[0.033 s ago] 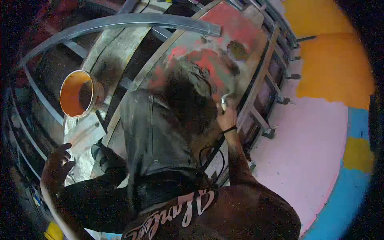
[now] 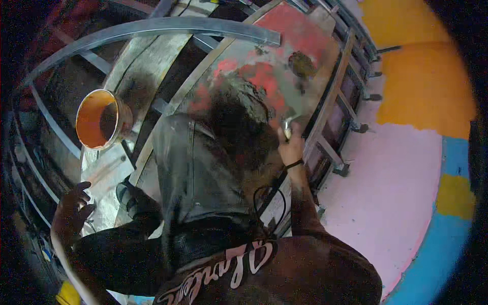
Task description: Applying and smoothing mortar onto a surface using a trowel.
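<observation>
My right hand is closed round the handle of a small trowel with a bent metal neck. The trowel's greyish blade lies over the grey and red patched panel, its edges hard to make out. Wet-looking grey filler is spread roughly on that panel, close to my knee. At the left, my left hand has curved fingers, with the thumb apart. Its fingertips are at the corner of a pale rectangular plate with a brownish smear; I cannot see it gripped.
An orange-lined bucket stands beside the plate on a pale plank. A curved metal bar crosses above, with dark gaps between the framework. Right of the panel run metal struts and a pink, orange and blue painted surface.
My right hand has drawn slightly nearer and to the right with the trowel. More smooth grey shows on the panel ahead of it. My left hand, plate and bucket are unchanged.
</observation>
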Available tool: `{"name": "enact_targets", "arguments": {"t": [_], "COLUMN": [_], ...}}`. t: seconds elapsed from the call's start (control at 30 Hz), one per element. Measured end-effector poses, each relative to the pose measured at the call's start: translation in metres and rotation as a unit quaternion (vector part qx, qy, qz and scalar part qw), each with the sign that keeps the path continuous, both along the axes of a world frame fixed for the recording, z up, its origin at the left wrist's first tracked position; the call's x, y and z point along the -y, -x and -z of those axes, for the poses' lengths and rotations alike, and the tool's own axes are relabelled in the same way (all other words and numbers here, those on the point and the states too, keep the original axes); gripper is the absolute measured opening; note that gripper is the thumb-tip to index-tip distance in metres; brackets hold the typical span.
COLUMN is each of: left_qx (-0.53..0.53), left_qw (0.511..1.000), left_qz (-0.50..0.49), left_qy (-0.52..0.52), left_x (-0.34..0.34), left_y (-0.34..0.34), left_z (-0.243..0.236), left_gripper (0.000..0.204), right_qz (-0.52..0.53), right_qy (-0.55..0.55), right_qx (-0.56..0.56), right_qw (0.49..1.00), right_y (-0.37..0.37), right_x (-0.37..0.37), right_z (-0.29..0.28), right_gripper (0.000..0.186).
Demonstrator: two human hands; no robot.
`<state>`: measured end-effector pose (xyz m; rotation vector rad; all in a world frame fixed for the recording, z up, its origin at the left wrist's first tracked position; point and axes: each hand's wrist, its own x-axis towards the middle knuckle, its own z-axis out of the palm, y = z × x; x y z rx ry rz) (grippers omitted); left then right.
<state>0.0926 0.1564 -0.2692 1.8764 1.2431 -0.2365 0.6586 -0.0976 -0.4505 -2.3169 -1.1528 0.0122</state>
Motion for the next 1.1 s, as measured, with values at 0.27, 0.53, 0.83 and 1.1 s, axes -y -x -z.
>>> {"name": "enact_targets", "arguments": {"t": [0.27,0.53,0.83,1.1], "left_qx": [-0.106,-0.094,-0.071,-0.129], "left_qw": [0.992,0.994,0.996,0.991], "left_qz": [-0.024,-0.013,-0.045,-0.011], "left_qy": [0.056,0.053,0.039,-0.018], "left_x": [-0.006,-0.013,0.0,0.011], "left_y": [-0.016,-0.007,0.023,0.001], "left_z": [-0.008,0.0,0.005,-0.014], "left_gripper": [0.057,0.059,0.065,0.062], "right_qz": [0.131,-0.017,0.075,0.121], "right_qy": [0.119,-0.015,0.386,0.087], "right_qx": [-0.618,-0.447,-0.369,-0.265], "right_qw": [0.766,0.894,0.842,0.953], "right_y": [-0.019,0.023,0.045,-0.006], "right_x": [-0.024,0.159,0.227,0.024], "right_z": [0.061,0.248,0.103,0.201], "right_gripper": [0.039,0.034,0.045,0.039]}}
